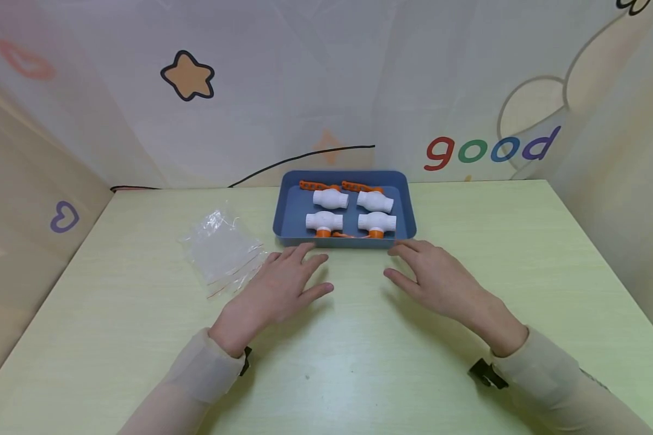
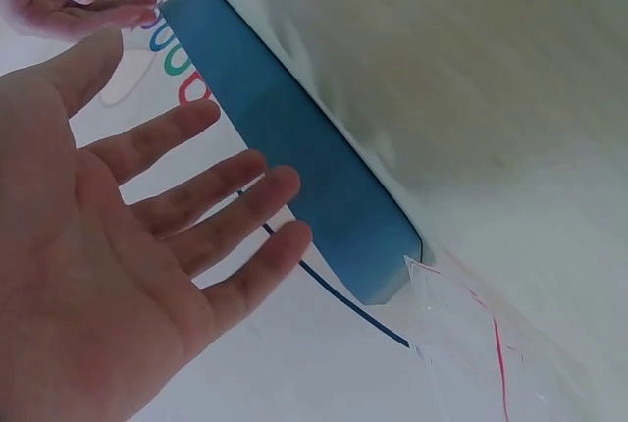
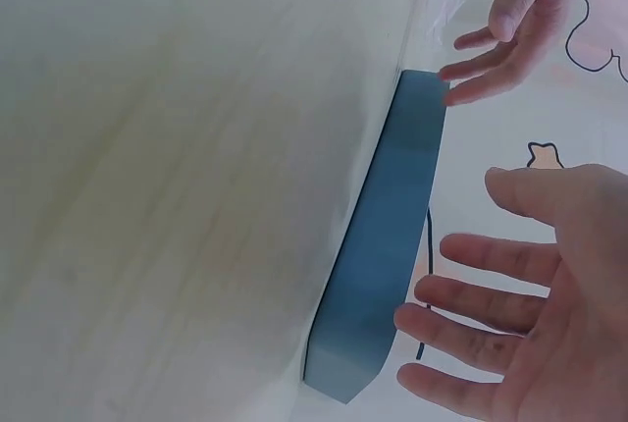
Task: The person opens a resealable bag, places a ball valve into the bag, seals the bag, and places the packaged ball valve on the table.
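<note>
A blue tray (image 1: 345, 243) lies at the back middle of the table, holding several white ball valves (image 1: 377, 222) with orange handles (image 1: 314, 185). Just in front of its left corner is my left hand (image 1: 280, 287), fingers spread and holding nothing. My right hand (image 1: 441, 281) hovers by the tray's front right corner, its fingers loosely extended and nothing in them. Both wrist views show the tray's outer wall (image 2: 314, 167) beyond the fingers. Whether any fingertip touches the tray I cannot tell.
Clear zip bags (image 1: 223, 248) lie in a pile left of the tray, partly behind the left hand. A printed curtain (image 1: 326, 78) rises behind the light green table (image 1: 348, 374).
</note>
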The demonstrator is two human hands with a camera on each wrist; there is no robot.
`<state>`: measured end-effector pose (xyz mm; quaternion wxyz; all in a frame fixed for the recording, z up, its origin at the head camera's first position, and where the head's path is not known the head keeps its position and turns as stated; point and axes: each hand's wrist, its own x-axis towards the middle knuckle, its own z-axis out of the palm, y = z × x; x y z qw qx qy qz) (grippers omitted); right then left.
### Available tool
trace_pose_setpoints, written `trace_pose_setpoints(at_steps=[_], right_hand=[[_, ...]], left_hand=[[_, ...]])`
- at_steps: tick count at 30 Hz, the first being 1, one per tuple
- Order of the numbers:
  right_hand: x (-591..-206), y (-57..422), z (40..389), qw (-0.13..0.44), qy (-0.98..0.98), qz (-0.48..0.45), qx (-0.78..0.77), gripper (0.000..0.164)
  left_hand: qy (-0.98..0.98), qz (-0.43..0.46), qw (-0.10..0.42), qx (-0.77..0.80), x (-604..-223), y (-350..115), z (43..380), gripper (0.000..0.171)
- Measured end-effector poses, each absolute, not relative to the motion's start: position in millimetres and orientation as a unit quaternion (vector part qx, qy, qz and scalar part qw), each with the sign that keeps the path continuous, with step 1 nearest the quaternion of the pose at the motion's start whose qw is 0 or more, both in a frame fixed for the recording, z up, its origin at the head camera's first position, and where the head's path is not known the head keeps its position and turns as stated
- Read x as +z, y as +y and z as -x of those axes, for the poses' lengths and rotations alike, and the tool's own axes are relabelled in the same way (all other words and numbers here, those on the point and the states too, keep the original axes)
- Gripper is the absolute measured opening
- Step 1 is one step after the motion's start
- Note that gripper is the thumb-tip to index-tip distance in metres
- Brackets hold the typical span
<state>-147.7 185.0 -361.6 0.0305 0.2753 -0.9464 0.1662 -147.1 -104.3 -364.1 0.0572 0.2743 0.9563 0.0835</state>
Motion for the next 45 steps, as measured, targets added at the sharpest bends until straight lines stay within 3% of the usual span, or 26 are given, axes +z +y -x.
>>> trace_pose_setpoints(at_steps=[9,23,36,45], right_hand=[[-361.6,184.9,148.5,0.024,-0.950,-0.269,0.160,0.033],[-359.2,185.3,148.1,0.005,-0.956,-0.249,0.157,0.038],[-360.3,186.6,148.8,-0.004,-0.957,-0.243,0.156,0.041],[-360.4,187.6,149.8,-0.005,-0.957,-0.246,0.154,0.040]], left_hand=[[0.953,-0.289,0.038,0.086,-364.3,-109.2,150.0,0.051],[0.937,-0.325,0.050,0.121,-367.3,-130.1,154.4,0.043],[0.941,-0.303,0.054,0.141,-355.4,-155.1,159.7,0.037],[0.936,-0.311,0.022,0.165,-350.3,-176.6,168.9,0.023]])
